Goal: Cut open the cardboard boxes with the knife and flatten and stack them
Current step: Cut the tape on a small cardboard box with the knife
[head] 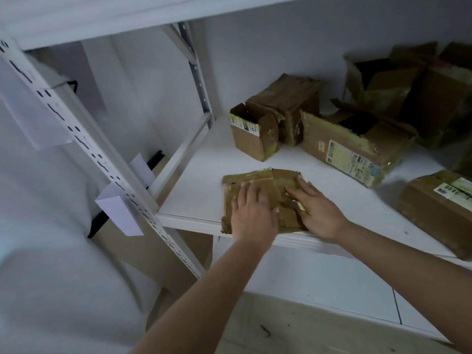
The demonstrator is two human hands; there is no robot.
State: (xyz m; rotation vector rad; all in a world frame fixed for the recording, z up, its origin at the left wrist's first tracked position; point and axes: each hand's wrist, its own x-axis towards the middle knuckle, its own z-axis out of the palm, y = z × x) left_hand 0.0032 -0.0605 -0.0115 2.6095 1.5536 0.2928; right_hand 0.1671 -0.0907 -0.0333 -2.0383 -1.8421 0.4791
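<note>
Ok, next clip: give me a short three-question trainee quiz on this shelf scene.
1. True or false: both hands press on the flattened cardboard.
2. Where does the flattened cardboard lie? A) at the shelf's front edge B) on the floor C) inside an open box
3. Is a knife visible?

Key:
1. True: the left hand and the right hand lie flat on it.
2. A
3. No.

Both bare forearms reach forward, left hand [251,210] and right hand [316,208] pressing down side by side, palms flat, fingers straight.

White shelf [204,175] — cardboard boxes [352,146] on it
</note>
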